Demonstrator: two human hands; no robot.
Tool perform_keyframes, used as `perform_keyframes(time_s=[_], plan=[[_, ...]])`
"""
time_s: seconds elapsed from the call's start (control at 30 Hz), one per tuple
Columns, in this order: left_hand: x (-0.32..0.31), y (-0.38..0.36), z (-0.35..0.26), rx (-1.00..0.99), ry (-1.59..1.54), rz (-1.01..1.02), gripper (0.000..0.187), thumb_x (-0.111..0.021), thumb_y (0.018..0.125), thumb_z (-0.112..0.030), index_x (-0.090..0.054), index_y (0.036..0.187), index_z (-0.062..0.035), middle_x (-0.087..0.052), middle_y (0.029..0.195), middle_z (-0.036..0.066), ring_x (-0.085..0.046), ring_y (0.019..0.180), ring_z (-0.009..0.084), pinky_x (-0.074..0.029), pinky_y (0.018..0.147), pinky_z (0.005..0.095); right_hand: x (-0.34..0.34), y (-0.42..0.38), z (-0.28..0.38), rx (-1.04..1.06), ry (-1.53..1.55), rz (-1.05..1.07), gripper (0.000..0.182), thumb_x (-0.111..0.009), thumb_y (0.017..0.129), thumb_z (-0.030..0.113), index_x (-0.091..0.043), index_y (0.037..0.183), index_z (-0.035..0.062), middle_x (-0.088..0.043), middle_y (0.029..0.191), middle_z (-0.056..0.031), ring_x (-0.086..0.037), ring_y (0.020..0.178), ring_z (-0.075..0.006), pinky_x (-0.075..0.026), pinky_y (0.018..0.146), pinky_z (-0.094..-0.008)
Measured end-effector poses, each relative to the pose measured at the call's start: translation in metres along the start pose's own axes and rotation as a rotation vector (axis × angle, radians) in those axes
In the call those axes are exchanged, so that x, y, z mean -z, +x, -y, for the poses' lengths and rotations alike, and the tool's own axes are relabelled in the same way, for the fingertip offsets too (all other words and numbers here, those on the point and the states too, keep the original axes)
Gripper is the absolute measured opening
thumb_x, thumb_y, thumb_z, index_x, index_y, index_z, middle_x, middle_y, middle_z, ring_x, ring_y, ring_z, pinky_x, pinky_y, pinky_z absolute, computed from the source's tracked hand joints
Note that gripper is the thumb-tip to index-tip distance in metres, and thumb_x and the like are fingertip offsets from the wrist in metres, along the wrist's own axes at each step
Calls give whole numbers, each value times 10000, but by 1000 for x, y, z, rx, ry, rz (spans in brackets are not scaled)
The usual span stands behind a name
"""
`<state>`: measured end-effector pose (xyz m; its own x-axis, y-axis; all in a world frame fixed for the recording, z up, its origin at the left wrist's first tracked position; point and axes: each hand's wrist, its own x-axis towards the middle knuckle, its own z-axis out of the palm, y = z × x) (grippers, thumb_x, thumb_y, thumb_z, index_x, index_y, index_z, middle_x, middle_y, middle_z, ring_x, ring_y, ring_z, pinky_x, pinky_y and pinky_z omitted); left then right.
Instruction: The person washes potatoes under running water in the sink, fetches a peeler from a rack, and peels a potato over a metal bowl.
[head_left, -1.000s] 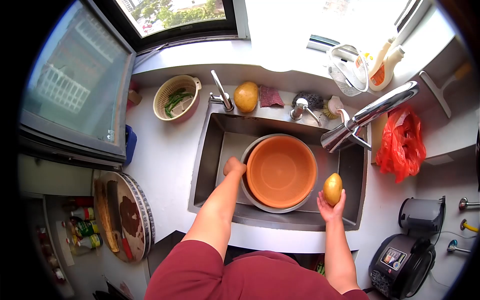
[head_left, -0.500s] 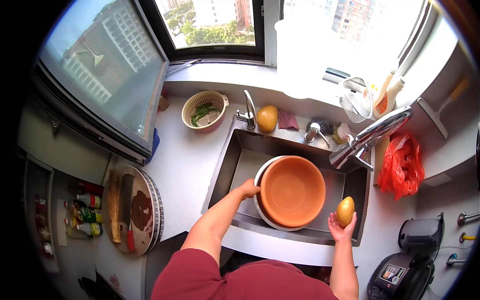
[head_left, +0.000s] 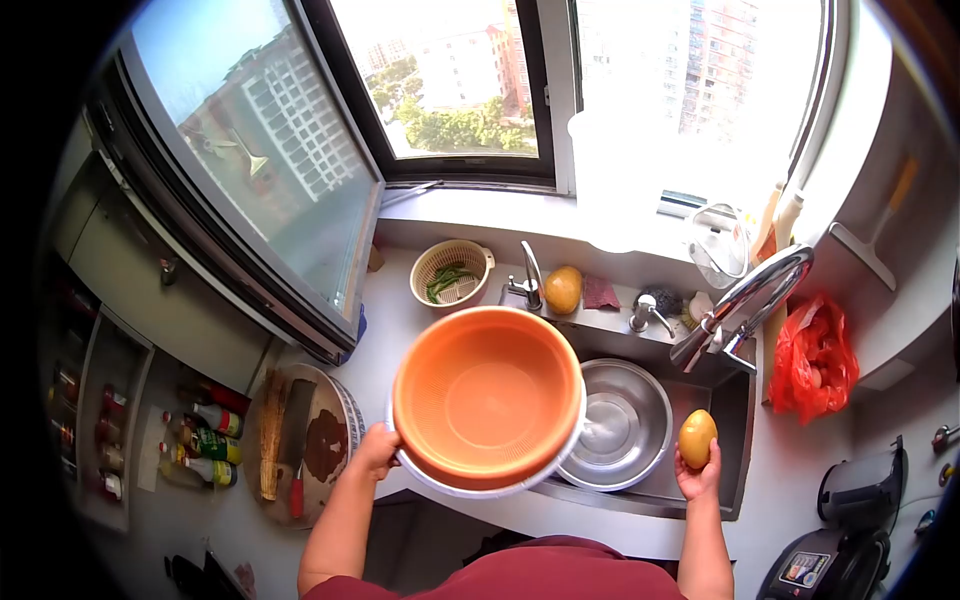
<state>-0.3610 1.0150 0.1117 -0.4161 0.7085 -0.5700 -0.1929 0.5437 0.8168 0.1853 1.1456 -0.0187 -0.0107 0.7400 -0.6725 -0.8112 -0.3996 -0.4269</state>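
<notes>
A round orange colander (head_left: pixel 487 395), nested in a white basin (head_left: pixel 500 487), is held tilted above the sink's left edge. A yellowish potato (head_left: pixel 697 438) sits upright over the sink's right side.

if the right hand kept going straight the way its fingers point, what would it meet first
The right hand, holding a potato, points away from the person over the sink. Going straight on, it would likely meet the big chrome faucet first, though depth is hard to judge here.
</notes>
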Motion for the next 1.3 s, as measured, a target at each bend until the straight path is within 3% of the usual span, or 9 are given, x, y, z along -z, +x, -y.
perform_keyframes(time_s=[0.17,0.23,0.5,0.73,0.97,1.0,1.13,1.27,1.3], plan=[[31,10,-41,-103,-189,-245,32,-556,838,-107,-584,851,-100,-551,632,-6,-474,447,106,-350,366,257,-3,4,-14,-29,-35,-3,589,-686,770,509,-560,1154,80,-616,1018,-122,-625,877,-246,-555,720,-318],[23,22,-67,-175,-269,-312,37,-535,834,-95,-499,835,-91,-514,711,15,-468,523,130,-351,400,267,-7,2,-19,-28,-30,-6,595,-689,763,514,-561,1151,82,-616,1022,-121,-623,874,-245,-549,718,-322],[-31,144,-151,-181,-563,-291,58,-504,859,-110,-556,859,-85,-540,718,32,-485,507,122,-416,405,223,-17,-21,-28,5,1,-59,600,-701,751,514,-554,1167,107,-617,1023,-104,-625,876,-238,-545,713,-308],[-87,246,-196,-190,-670,-188,154,-489,874,-112,-577,983,-47,-631,802,97,-624,589,206,-485,427,219,-6,-38,-32,79,64,-75,576,-689,772,505,-552,1165,107,-618,1027,-96,-632,876,-250,-550,702,-306],[-125,287,-209,-129,-695,-213,192,-480,905,-143,-553,1075,-94,-624,850,69,-593,598,149,-501,470,215,-4,-50,-38,125,138,-129,558,-684,784,494,-558,1162,103,-629,1023,-98,-642,878,-265,-562,696,-310],[-126,294,-207,-121,-677,-207,197,-484,914,-159,-548,1096,-123,-622,869,58,-595,626,140,-508,504,222,-3,-50,-39,117,149,-118,556,-683,786,489,-559,1161,99,-629,1026,-99,-643,882,-268,-566,697,-312],[-130,311,-202,-167,-722,-71,200,-467,920,-139,-531,1087,-50,-605,920,92,-598,656,161,-529,544,251,0,-51,-41,131,140,-126,550,-682,790,480,-559,1157,89,-625,1037,-100,-643,892,-272,-569,709,-317],[-143,301,-201,-188,-900,130,263,-432,894,-141,-483,1103,11,-511,1100,169,-545,990,289,-497,878,424,-5,-53,-42,131,136,-126,544,-679,797,472,-558,1159,85,-623,1042,-103,-642,894,-274,-571,710,-320],[-146,299,-199,-203,-926,194,311,-433,884,-149,-466,1134,33,-505,1108,181,-543,991,302,-486,904,427,-3,-52,-42,126,133,-119,544,-680,798,469,-557,1161,84,-622,1047,-105,-641,904,-276,-572,715,-323]])
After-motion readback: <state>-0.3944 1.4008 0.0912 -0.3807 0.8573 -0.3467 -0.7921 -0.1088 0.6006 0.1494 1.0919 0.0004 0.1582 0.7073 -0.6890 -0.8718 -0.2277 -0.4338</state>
